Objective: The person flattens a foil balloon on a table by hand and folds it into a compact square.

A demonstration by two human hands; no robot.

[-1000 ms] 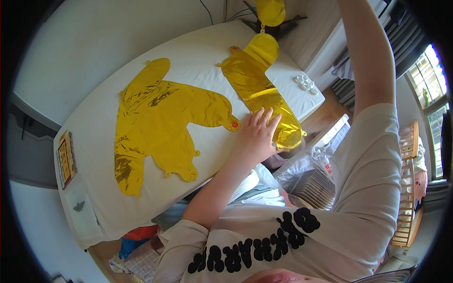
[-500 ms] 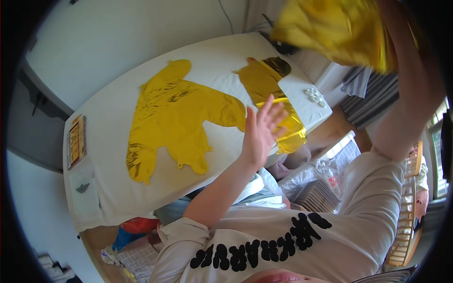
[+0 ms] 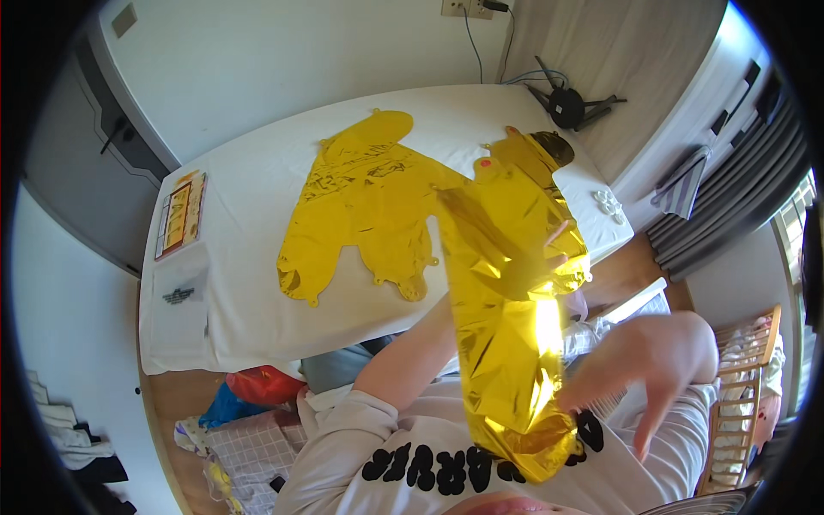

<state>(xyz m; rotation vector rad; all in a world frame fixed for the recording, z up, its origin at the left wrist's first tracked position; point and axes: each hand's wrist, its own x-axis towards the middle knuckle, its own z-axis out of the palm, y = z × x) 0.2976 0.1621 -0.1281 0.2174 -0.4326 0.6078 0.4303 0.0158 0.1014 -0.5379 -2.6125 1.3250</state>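
Observation:
A crumpled, flat gold foil balloon [image 3: 502, 318] hangs in front of my chest, its upper part above the table. My left hand [image 3: 558, 245] is mostly hidden behind this foil. Only some of its fingers show past the right edge, stretched out and apart. My right hand [image 3: 648, 365], a little blurred, meets the foil's lower right edge with its fingers, one digit hanging down apart. On the table lies another flat gold foil balloon [image 3: 360, 197], with rounded lobes and small tabs. A third gold foil piece [image 3: 524, 159], partly covered, is at the right.
A white-covered table [image 3: 240, 283] fills the middle. On it are a printed picture packet [image 3: 182, 215], a clear bag [image 3: 178, 296] and a small white coil [image 3: 608, 206]. A black router [image 3: 566, 107] stands behind. Red and blue bags [image 3: 257, 386] lie low at left.
My right hand has come down from the upper right with the foil balloon, which now covers most of my left hand. The view has shifted, showing more wall and the router.

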